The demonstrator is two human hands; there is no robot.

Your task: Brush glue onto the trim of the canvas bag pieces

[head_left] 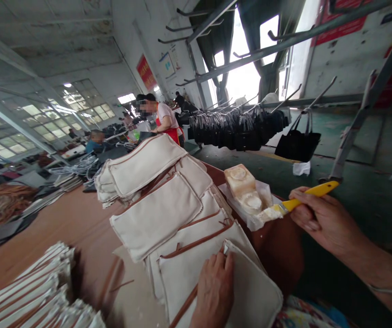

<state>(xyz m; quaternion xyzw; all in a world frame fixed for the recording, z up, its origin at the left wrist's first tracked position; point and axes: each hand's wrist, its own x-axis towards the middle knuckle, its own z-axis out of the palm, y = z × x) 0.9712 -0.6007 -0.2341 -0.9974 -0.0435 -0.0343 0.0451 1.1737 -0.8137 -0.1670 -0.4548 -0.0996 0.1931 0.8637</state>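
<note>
My right hand [315, 216] grips a paintbrush [319, 189] by its yellow handle. Its bristles, coated in a pale, thick substance, are at the edge of a whitish tray [264, 191]. In that tray stands a cream-coloured, smeared container [240, 180]. My left hand [216, 282] rests on the nearest white bag piece [254, 282], its bent fingers closed at the piece's upper edge. A brown strip [185, 305] runs under the left hand. Behind lie several more white bag pieces [158, 214] with brown trim, overlapping in a pile.
The pile lies on a brown tabletop [52, 218]. A stack of white, brown-edged pieces [28, 291] sits at the lower left. Black bags [240, 132] hang from a metal rack [356, 109] beyond the table. A person in a red apron [168, 120] stands farther back.
</note>
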